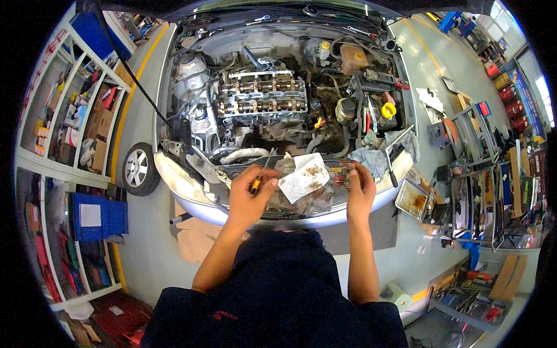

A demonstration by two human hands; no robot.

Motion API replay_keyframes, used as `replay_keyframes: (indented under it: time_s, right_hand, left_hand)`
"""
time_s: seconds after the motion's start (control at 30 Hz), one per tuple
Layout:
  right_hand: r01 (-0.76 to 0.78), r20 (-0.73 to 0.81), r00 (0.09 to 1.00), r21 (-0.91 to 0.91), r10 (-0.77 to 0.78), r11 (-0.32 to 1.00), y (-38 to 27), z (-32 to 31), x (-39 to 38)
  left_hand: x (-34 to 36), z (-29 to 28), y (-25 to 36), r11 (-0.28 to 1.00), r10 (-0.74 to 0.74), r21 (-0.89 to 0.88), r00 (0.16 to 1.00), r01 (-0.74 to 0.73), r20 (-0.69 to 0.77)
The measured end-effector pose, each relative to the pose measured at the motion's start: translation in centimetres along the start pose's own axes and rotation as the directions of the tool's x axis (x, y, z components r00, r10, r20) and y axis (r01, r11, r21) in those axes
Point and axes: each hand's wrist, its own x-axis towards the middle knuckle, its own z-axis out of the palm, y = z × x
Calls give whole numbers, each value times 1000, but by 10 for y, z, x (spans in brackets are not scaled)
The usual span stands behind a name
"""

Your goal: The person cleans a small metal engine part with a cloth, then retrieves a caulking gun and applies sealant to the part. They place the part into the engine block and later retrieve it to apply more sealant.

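Observation:
My left hand (pixel 250 197) grips a small yellow-handled screwdriver (pixel 255 184), its thin shaft pointing up toward the engine. My right hand (pixel 360 191) has its fingers round a small part (pixel 346 173) that is hard to make out. Between my hands lies a white paper (pixel 303 180) smudged with brown dirt, over a grimy rag or cloth (pixel 313 204) at the front of the engine bay. Behind them the engine (pixel 261 93) shows its exposed camshafts.
Tools and a yellow cap (pixel 389 110) sit at the bay's right, by a crumpled plastic bag (pixel 371 162). Shelving (pixel 72 156) and a wheel (pixel 139 168) stand left. A drip tray (pixel 412 197) and carts (pixel 476 191) are right. A black cable (pixel 133 78) crosses the upper left.

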Motion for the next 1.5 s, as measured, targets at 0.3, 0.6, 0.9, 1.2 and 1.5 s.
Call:
replay_keyframes:
  time_s: [0.3, 0.6, 0.9, 1.2, 1.5]
  right_hand:
    - [285, 279, 951, -622, -134, 729, 147, -19, 47]
    - [399, 509, 860, -645, -23, 652, 199, 7, 95]
    - [447, 562, 827, -679, 20, 583, 215, 3, 110]
    - [453, 487, 867, -682, -106, 575, 187, -2, 88]
    - [287, 237, 956, -633, -173, 719, 185, -40, 48]
  left_hand:
    - [-60, -1, -127, 919, -379, 99, 924, 383, -58]
    - [-86, -6, -164, 875, -472, 70, 876, 479, -100]
    - [-72, -1, -240, 791, -579, 172, 809, 588, -101]
    - [-74, 27, -312, 763, -631, 31, 755, 645, -180]
    - [-58, 60, -314, 649, -745, -78, 611, 757, -269]
